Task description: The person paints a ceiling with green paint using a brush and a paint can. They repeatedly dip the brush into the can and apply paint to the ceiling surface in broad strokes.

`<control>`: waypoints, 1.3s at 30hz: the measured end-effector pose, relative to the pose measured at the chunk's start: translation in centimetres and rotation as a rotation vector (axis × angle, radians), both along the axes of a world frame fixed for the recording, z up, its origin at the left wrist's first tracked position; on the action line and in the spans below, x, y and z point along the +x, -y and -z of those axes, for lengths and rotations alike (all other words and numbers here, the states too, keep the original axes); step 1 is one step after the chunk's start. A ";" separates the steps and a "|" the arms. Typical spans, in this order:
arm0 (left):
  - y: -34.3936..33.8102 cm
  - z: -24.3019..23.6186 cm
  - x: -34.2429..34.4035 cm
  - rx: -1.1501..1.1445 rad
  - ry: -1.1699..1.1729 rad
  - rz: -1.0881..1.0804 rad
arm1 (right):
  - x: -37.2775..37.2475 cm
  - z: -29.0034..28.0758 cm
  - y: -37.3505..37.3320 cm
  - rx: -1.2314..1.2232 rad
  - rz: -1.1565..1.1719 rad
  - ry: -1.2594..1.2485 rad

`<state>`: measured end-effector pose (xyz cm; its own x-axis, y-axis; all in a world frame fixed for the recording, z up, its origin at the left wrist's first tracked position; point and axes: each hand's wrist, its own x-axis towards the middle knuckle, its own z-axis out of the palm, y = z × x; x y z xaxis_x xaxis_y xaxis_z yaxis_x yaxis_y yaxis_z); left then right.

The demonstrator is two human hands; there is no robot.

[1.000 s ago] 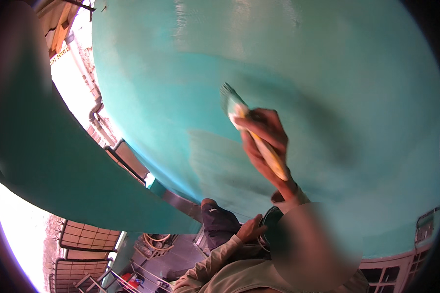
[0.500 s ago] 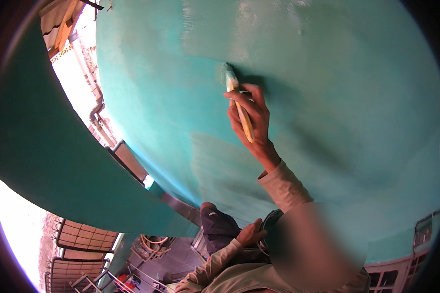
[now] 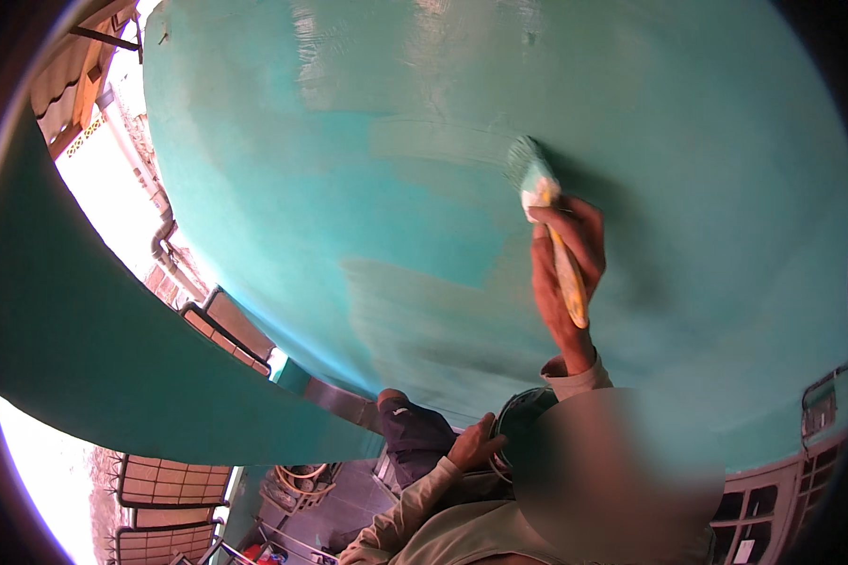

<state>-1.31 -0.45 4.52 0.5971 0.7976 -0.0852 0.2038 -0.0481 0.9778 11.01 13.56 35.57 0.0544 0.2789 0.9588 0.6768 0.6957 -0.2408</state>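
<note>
My right hand [image 3: 571,264] grips a paintbrush with a yellow-and-white handle [image 3: 568,287]. Its green-coated bristles [image 3: 528,160] are against the large turquoise wall [image 3: 707,160]. Wet, streaky patches of grey-green paint show along the top and middle of the wall. At the bottom centre, my left hand [image 3: 474,441] holds the rim or handle of a dark, round paint container [image 3: 523,405], partly hidden behind a blurred area. My bent leg in dark shorts [image 3: 410,433] is just left of that hand.
A turquoise curved band [image 3: 104,330] runs along the left. Beyond it are pipes [image 3: 165,226], a roof edge [image 3: 61,104] and grille frames [image 3: 174,485]. Below lie a grey floor [image 3: 358,485], coiled hose [image 3: 301,480] and metal rails. A window frame [image 3: 754,508] is at lower right.
My right hand and brush rose, then moved right and slightly down, with a lighter greyish stroke now across the middle. My left hand still holds the container, and the view has shifted slightly.
</note>
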 end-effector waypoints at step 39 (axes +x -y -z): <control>0.2 8.0 2.1 0.178 0.027 -0.038 | -24.6 2.4 -12.3 -0.115 -0.150 0.058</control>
<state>0.79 -0.70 -3.44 0.5665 0.8207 0.0748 0.1830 -0.2137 0.9596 -13.55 25.91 33.19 -0.0501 0.3879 0.9203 0.5825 0.7599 -0.2886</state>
